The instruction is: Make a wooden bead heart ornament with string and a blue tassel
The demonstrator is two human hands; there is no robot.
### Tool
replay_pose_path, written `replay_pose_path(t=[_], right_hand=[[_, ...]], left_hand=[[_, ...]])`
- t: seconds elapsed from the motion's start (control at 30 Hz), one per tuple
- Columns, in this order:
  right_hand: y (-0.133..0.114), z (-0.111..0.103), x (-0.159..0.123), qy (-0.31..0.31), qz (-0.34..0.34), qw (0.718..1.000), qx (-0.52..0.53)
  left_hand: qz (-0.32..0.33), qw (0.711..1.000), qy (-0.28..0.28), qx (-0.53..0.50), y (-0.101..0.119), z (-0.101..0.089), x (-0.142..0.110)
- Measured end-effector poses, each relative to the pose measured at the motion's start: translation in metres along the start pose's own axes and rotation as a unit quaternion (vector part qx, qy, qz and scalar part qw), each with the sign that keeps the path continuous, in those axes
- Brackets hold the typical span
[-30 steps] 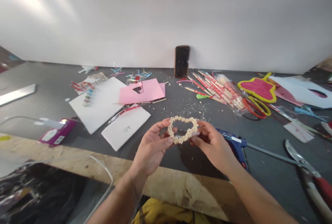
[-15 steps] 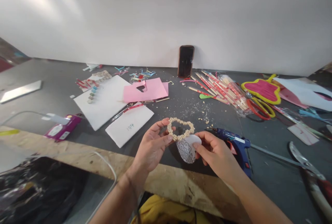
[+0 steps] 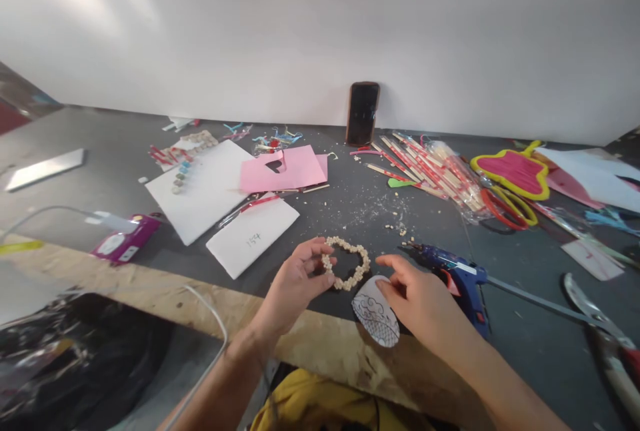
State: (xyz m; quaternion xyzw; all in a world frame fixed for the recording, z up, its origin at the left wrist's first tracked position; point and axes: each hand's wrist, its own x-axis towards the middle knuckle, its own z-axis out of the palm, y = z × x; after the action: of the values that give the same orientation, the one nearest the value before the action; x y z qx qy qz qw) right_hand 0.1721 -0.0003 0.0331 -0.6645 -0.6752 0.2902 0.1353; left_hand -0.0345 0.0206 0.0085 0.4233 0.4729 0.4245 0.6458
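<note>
My left hand (image 3: pixel 295 281) pinches the left side of a heart-shaped ring of small cream beads (image 3: pixel 347 262) and holds it just above the dark table. A white oval paper cutout with a black line drawing (image 3: pixel 376 311) lies on the table near its front edge, below the ring. My right hand (image 3: pixel 417 294) rests beside and partly over that cutout, fingers loosely spread, gripping nothing. A blue glue gun (image 3: pixel 453 274) lies just right of my right hand.
White sheets (image 3: pixel 210 184) and a pink sheet (image 3: pixel 283 170) lie at the left centre. A phone (image 3: pixel 363 113) leans on the wall. Red-and-wood sticks (image 3: pixel 425 164), scissors (image 3: pixel 507 208), a pink and yellow felt shape (image 3: pixel 510 172) and pliers (image 3: pixel 600 324) are on the right. Loose beads litter the middle.
My right hand let go of the bead heart, drew out the drawn paper oval and set it on the table. The left hand lowered the heart slightly.
</note>
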Motion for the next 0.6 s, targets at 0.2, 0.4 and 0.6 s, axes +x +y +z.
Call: replay_pose_path(t=[0.2,0.4,0.6], right_hand=[[0.001,-0.006,-0.005,-0.022,-0.051,0.987,-0.151],[0.008,-0.003,-0.014,0.056,-0.176,0.963,-0.197],[0.008,-0.005,-0.027,0.141,-0.254,0.932,-0.218]], left_hand=[[0.054,0.981,-0.038,0.184,-0.008,-0.007,-0.003],[0.153,0.911,-0.071,0.376,0.0,-0.008,-0.012],[0.2,0.805,-0.076,0.554,0.014,-0.009,-0.016]])
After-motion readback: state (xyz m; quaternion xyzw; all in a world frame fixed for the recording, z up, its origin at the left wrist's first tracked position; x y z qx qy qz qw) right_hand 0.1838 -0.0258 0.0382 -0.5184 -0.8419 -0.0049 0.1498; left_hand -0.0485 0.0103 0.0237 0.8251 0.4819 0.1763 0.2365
